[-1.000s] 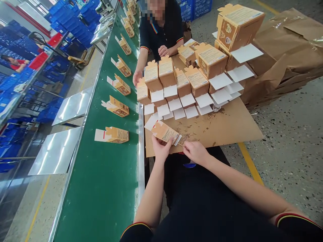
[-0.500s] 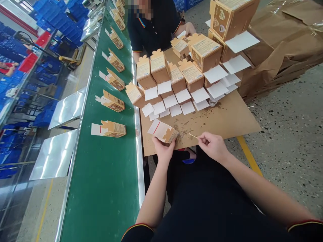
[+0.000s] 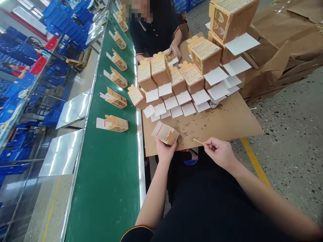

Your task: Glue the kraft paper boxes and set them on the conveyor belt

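Partly, left hand [image 3: 166, 150] hides held carton [image 3: 167, 133] | co-worker's face blurred

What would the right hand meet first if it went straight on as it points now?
The right hand, stick leading, would likely meet the carton in the left hand; depth is unclear.

a brown, dark-stained board [image 3: 232, 121] — open cartons [image 3: 193, 79] with white flaps [image 3: 183, 97] toward its far side
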Demonstrator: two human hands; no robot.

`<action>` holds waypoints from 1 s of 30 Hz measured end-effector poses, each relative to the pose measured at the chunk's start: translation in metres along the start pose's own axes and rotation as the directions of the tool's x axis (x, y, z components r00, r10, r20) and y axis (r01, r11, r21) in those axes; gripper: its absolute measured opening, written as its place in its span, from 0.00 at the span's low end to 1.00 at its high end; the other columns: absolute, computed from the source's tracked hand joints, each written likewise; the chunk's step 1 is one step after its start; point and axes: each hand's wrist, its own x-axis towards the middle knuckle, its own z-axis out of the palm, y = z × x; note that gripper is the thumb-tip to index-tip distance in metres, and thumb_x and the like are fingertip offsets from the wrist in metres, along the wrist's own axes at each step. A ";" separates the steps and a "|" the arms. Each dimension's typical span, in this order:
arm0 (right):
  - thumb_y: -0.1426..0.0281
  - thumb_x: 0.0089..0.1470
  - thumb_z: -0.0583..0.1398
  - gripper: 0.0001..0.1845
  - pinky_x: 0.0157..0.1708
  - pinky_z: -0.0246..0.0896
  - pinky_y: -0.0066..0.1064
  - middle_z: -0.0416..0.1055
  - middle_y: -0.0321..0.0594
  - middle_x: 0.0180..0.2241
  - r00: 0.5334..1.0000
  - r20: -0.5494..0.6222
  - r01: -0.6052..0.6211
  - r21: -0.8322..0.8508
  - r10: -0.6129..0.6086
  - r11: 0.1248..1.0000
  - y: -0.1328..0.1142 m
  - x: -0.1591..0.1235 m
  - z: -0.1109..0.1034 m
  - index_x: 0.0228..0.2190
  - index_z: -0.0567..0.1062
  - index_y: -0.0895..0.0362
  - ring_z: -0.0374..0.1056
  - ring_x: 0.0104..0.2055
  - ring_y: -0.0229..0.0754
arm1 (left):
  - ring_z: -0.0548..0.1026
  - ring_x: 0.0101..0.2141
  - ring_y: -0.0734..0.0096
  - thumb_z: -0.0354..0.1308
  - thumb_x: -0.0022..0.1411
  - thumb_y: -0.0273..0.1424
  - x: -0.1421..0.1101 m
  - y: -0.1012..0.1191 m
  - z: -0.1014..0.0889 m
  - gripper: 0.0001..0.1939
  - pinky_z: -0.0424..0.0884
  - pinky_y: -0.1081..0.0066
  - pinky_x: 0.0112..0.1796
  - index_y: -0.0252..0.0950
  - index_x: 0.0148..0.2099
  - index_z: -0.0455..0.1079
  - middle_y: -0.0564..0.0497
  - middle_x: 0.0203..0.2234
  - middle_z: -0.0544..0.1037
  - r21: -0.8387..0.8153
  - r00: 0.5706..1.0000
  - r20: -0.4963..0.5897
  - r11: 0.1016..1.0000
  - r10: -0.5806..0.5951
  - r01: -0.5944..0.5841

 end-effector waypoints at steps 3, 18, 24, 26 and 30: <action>0.54 0.66 0.66 0.19 0.25 0.65 0.29 0.69 0.33 0.20 0.999 0.034 0.015 0.014 -0.015 1.000 -0.001 0.004 0.001 0.27 0.78 0.52 0.64 0.21 0.37 | 0.82 0.62 0.39 0.88 0.48 0.40 0.011 -0.002 -0.024 0.47 0.80 0.44 0.63 0.42 0.63 0.68 0.37 0.58 0.80 -0.063 0.996 -0.090 0.998 -0.008 0.002; 0.43 0.62 0.65 0.26 0.29 0.70 0.34 0.76 0.39 0.23 0.991 -0.104 -0.088 -0.066 0.080 0.994 0.028 0.016 -0.041 0.31 0.83 0.53 0.72 0.24 0.42 | 0.71 0.69 0.41 0.84 0.46 0.36 0.018 -0.057 -0.211 0.51 0.69 0.31 0.70 0.47 0.64 0.55 0.41 0.63 0.66 0.239 0.661 -0.748 0.950 0.049 0.200; 0.48 0.61 0.62 0.21 0.32 0.65 0.34 0.75 0.40 0.24 0.969 -0.242 -0.128 -0.292 0.057 0.948 0.021 0.044 -0.079 0.32 0.79 0.52 0.71 0.26 0.42 | 0.78 0.57 0.54 0.66 0.64 0.44 0.088 0.008 -0.164 0.27 0.74 0.46 0.65 0.43 0.59 0.63 0.46 0.53 0.72 0.080 0.802 -0.543 0.966 0.250 -0.247; 0.56 0.62 0.61 0.14 0.33 0.62 0.34 0.75 0.41 0.26 0.979 -0.202 -0.109 -0.443 0.020 0.890 0.010 0.068 -0.087 0.31 0.76 0.52 0.71 0.29 0.43 | 0.80 0.56 0.56 0.63 0.68 0.44 0.144 0.041 -0.132 0.21 0.76 0.52 0.63 0.42 0.57 0.67 0.44 0.53 0.75 -0.098 0.898 -0.438 0.992 0.030 -0.081; 0.70 0.66 0.58 0.07 0.35 0.53 0.36 0.78 0.47 0.31 1.000 -0.021 0.000 -0.700 -0.021 0.715 -0.018 0.119 -0.087 0.34 0.73 0.54 0.71 0.33 0.46 | 0.80 0.62 0.46 0.66 0.71 0.48 0.243 0.090 -0.071 0.20 0.77 0.52 0.62 0.40 0.54 0.75 0.38 0.54 0.80 -0.136 0.942 -0.166 0.953 -0.293 0.273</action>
